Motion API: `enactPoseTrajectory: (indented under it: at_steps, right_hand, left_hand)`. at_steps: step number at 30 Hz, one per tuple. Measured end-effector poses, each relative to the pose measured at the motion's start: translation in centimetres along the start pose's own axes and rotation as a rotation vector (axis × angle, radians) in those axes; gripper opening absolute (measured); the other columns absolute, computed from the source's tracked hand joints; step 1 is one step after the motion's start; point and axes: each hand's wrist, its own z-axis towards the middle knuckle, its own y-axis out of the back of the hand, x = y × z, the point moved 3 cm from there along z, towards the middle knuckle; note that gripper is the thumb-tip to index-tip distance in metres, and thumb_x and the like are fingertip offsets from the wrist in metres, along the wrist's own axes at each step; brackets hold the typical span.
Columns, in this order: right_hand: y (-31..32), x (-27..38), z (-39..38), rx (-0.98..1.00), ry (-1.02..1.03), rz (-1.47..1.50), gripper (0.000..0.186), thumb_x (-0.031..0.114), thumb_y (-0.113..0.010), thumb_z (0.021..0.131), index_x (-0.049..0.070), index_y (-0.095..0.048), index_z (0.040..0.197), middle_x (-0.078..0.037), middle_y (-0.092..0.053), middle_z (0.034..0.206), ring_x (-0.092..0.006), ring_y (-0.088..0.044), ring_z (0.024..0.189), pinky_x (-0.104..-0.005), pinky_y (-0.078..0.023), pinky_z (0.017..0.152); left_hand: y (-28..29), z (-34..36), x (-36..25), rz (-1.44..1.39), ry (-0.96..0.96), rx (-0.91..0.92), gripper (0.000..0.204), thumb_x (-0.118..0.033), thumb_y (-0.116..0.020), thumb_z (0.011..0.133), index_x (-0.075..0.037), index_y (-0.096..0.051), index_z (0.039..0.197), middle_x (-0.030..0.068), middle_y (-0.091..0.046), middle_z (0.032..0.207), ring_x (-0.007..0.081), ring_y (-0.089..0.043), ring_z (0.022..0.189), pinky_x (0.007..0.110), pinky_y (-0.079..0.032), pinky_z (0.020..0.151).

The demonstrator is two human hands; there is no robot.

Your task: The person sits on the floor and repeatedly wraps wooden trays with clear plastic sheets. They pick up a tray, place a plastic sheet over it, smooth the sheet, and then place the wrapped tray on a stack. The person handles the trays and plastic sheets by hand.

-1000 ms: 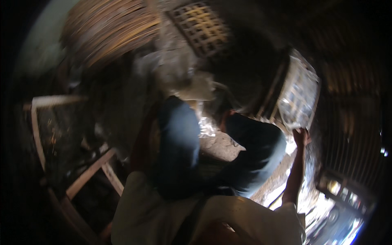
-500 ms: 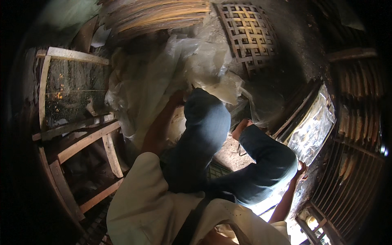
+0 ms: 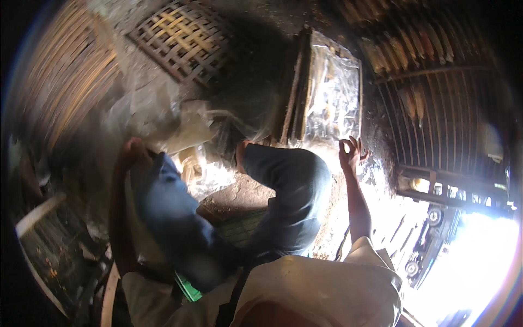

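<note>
My right hand [image 3: 353, 153] is lifted to the right of my bent knee, just by the lower edge of a flat frame covered in clear plastic [image 3: 332, 92]. Its fingers are spread and curved, and nothing shows in them. Beyond my left knee, my left hand [image 3: 132, 148] is at the near edge of a crumpled translucent plastic sheet [image 3: 147, 111]. Blur and shadow hide its fingers, so whether it grips the sheet is unclear. More bunched plastic [image 3: 201, 169] lies on the ground between my legs, close to my foot.
A woven bamboo panel [image 3: 185, 41] lies at the far side, with bundled bamboo strips [image 3: 71, 71] to its left. A slatted wall [image 3: 436, 114] rises at right. Bright daylight enters at lower right, where a vehicle [image 3: 436, 240] shows. A wooden-edged mesh frame [image 3: 54, 245] is at lower left.
My view has turned to the right, so things have shifted left in it. My right hand has come up from beside my knee toward the plastic-covered frame. My left hand stays near the plastic sheet.
</note>
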Motion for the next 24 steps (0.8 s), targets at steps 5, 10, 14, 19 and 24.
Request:
enactPoseTrajectory:
  at_steps: [5,10,14,19,24]
  right_hand:
    - [0.8,0.6,-1.6,-0.086,0.018,0.028,0.014,0.032,-0.067,0.083,0.021,-0.067,0.089,-0.001,-0.060,0.121,-0.0251,-0.042,0.129,-0.0577,-0.002,0.108]
    - [-0.4,-0.4,-3.4,-0.059,0.039,0.104,0.029,0.029,-0.066,0.083,0.018,-0.061,0.109,-0.006,-0.051,0.132,-0.0264,-0.039,0.131,-0.0570,-0.008,0.109]
    - [-2.3,-0.8,-2.5,-0.028,-0.097,-0.039,0.057,0.034,-0.061,0.087,0.015,-0.042,0.137,-0.015,-0.033,0.146,-0.0337,-0.025,0.137,-0.0527,-0.008,0.110]
    - [-4.2,-4.3,2.8,-0.110,-0.323,0.036,0.056,0.036,-0.063,0.086,0.009,-0.045,0.132,-0.018,-0.050,0.126,-0.0365,-0.040,0.122,-0.0514,-0.028,0.101]
    - [-7.1,-8.6,7.1,-0.124,-0.309,0.126,0.031,0.033,-0.073,0.081,0.012,-0.064,0.103,-0.008,-0.066,0.083,-0.0243,-0.062,0.077,-0.0370,-0.046,0.071]
  left_hand:
    - [5.4,13.1,-11.1,0.335,-0.180,0.116,0.033,-0.026,-0.060,0.087,-0.003,-0.054,0.111,0.0167,-0.063,0.105,0.0317,-0.061,0.101,0.041,-0.047,0.086]
    - [3.0,24.1,-13.8,0.472,0.561,0.315,0.072,-0.053,-0.052,0.087,-0.008,-0.038,0.142,0.0139,-0.034,0.149,0.0283,-0.033,0.137,0.040,-0.032,0.107]
    - [-3.2,29.5,-11.0,-0.301,0.566,0.215,0.091,-0.068,-0.048,0.082,-0.011,-0.025,0.149,0.0066,-0.018,0.156,0.0262,-0.019,0.143,0.041,-0.023,0.111]
    - [-11.7,32.1,-5.1,-0.682,0.841,0.128,0.084,-0.064,-0.050,0.083,-0.011,-0.035,0.145,0.0079,-0.039,0.146,0.0275,-0.035,0.134,0.042,-0.030,0.107]
    - [-12.9,33.5,0.0,-1.124,0.635,-0.047,0.072,-0.054,-0.046,0.090,-0.003,-0.039,0.141,0.0111,-0.046,0.140,0.0258,-0.044,0.126,0.040,-0.033,0.108]
